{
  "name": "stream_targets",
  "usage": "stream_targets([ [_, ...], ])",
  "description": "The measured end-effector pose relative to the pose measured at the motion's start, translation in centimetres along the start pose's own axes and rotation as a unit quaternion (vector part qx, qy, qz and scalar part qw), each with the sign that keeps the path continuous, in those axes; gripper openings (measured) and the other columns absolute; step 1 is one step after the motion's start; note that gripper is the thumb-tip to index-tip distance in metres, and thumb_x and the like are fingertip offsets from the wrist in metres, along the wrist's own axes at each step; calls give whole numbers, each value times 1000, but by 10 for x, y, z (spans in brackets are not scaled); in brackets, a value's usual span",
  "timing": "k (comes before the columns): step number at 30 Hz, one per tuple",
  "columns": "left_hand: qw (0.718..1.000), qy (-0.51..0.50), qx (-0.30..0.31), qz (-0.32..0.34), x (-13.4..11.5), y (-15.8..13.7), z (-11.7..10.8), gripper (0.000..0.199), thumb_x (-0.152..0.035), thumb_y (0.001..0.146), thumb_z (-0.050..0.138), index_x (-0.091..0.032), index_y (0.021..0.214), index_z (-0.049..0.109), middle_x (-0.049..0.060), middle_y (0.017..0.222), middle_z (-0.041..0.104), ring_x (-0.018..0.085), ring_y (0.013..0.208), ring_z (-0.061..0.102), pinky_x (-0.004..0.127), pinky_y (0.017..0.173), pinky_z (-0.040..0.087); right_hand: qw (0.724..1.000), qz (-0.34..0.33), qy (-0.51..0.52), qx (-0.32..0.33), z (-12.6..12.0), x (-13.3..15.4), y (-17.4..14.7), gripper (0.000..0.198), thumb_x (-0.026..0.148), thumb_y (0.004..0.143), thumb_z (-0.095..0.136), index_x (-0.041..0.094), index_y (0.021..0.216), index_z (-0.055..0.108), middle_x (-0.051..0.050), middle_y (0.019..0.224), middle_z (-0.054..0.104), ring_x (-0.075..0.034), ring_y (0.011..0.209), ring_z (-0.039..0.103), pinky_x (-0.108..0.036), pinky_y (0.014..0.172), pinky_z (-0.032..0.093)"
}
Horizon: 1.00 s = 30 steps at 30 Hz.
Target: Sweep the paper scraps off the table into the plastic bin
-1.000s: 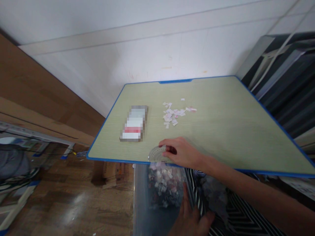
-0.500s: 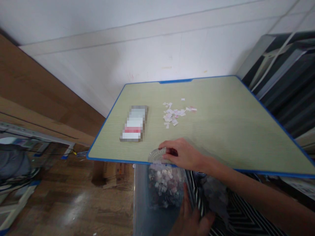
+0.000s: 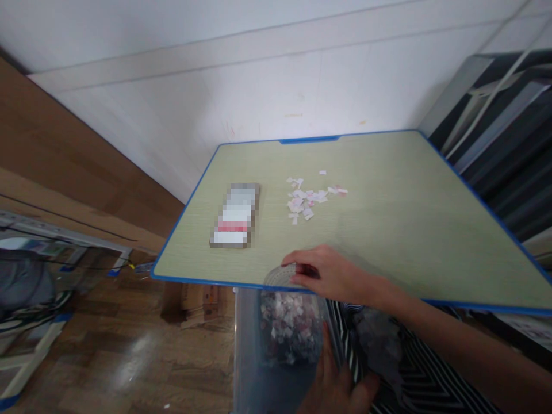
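My right hand (image 3: 325,273) pinches a clear curved plastic protractor (image 3: 278,277) between thumb and fingers. The protractor rests at the front edge of the table (image 3: 388,230), over a translucent plastic bin (image 3: 248,345). Inside the bin lies a heap of small paper scraps (image 3: 287,322). Low in the view, my left hand (image 3: 338,376) is at the bin's right side, fingers over the rim and thumb to the right. Farther back on the tabletop, a loose cluster of white and pinkish paper scraps (image 3: 307,201) is spread out.
A phone-like object (image 3: 235,215), blurred by pixels, lies on the table's left. Behind stands a white wall (image 3: 267,92). Cardboard (image 3: 77,155) leans at the left, and dark flat panels (image 3: 504,132) stand at the right. Striped cloth (image 3: 431,368) lies below the right arm.
Pale scraps seen just under the protractor at the table edge have dropped out of sight there. My right hand and the protractor have shifted slightly right. My left hand stays in place.
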State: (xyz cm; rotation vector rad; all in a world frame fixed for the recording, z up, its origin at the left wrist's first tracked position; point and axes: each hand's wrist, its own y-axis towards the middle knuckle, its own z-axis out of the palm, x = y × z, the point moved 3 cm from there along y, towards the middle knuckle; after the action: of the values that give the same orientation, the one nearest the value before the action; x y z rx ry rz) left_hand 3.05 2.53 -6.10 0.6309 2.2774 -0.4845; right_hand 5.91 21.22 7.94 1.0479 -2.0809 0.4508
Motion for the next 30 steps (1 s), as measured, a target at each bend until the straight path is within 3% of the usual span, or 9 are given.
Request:
stream_targets([
  [7, 995, -49, 16, -83, 6, 2, 3, 63, -21, 90, 59, -32, 144, 29, 9, 155, 19, 38, 138, 19, 54, 103, 38, 990, 43, -12, -137, -37, -31, 6, 26, 21, 79, 57, 15, 102, 67, 1, 64, 61, -10, 56, 52, -22, 57, 41],
  [12, 1000, -7, 25, -11, 8, -5, 8, 52, -15, 89, 59, -36, 134, 44, 5, 155, 20, 40, 138, 8, 59, 105, 29, 970, 48, -80, -224, -63, -54, 19, 27, 23, 80, 56, 14, 103, 67, -1, 67, 63, -11, 57, 52, -24, 58, 41],
  [17, 1000, 4, 20, -11, 13, -6, 12, 53, -15, 89, 59, -37, 135, 43, 5, 155, 21, 41, 137, 10, 59, 105, 30, 965, 15, -177, -191, -65, -57, 36, 27, 22, 85, 52, 16, 107, 66, -6, 83, 71, -15, 69, 61, -28, 67, 43],
  [21, 998, -22, 23, -51, 13, -4, 9, 49, -19, 90, 58, -38, 133, 46, 3, 155, 19, 40, 137, 19, 56, 104, 35, 972, -9, -193, -137, -63, -58, 28, 29, 19, 86, 51, 16, 110, 67, -10, 104, 71, -20, 86, 65, -32, 78, 45],
  [27, 998, -32, 29, -44, 9, -4, 6, 56, -14, 87, 61, -41, 133, 45, 1, 157, 9, 40, 138, 12, 54, 105, 33, 992, -3, -96, -84, -84, -70, -19, 26, 30, 82, 57, 21, 101, 72, -4, 89, 74, -16, 67, 64, -29, 63, 47],
  [30, 996, -32, 36, -80, 7, 0, 3, 62, -13, 88, 60, -38, 140, 37, 8, 156, -2, 44, 135, 15, 57, 104, 32, 988, 21, -86, -126, -97, -75, -25, 26, 30, 80, 58, 22, 100, 73, -2, 78, 73, -15, 62, 61, -28, 59, 46],
])
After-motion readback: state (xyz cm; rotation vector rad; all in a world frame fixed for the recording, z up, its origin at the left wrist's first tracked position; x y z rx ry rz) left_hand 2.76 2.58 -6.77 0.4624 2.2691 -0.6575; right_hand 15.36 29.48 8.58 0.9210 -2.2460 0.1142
